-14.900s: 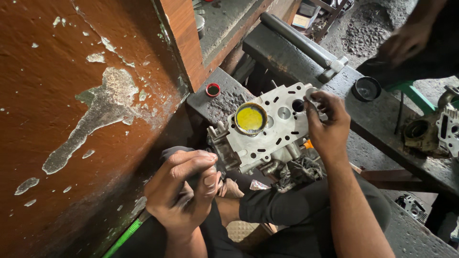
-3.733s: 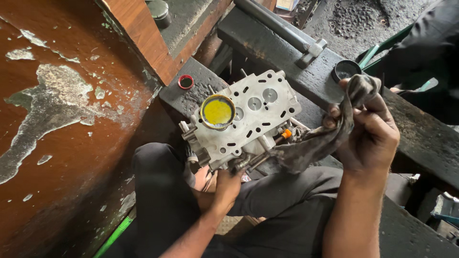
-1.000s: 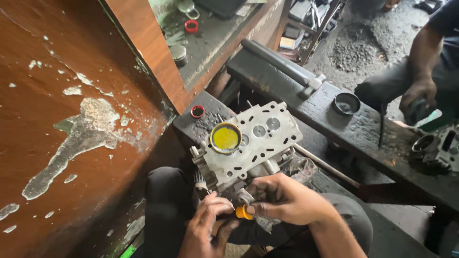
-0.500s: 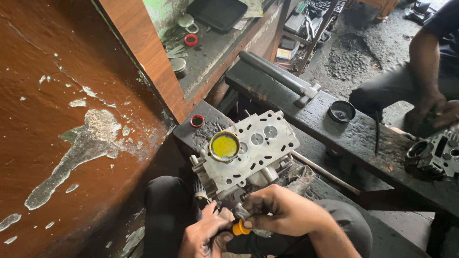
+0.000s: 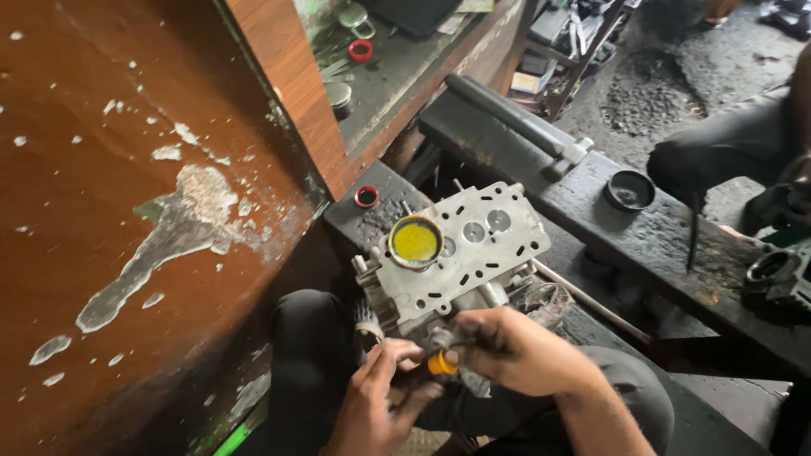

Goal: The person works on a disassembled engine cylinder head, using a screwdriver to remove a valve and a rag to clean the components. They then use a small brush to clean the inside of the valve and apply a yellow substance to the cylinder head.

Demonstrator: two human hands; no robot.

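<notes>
Orange-tipped small part (image 5: pixel 441 364) sits pinched between both hands just below the near edge of the grey cylinder head (image 5: pixel 456 253). Right hand (image 5: pixel 515 350) clenches round it from the right; left hand (image 5: pixel 380 397) grips from beneath. Yellow-filled cup (image 5: pixel 416 241) rests on the head, well clear.

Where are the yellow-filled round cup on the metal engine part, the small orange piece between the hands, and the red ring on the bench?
yellow-filled round cup (image 5: pixel 416 241), head view, on its yellow centre.
orange piece (image 5: pixel 440 365), head view, on its side.
red ring (image 5: pixel 366 197), head view, on its rim.
</notes>
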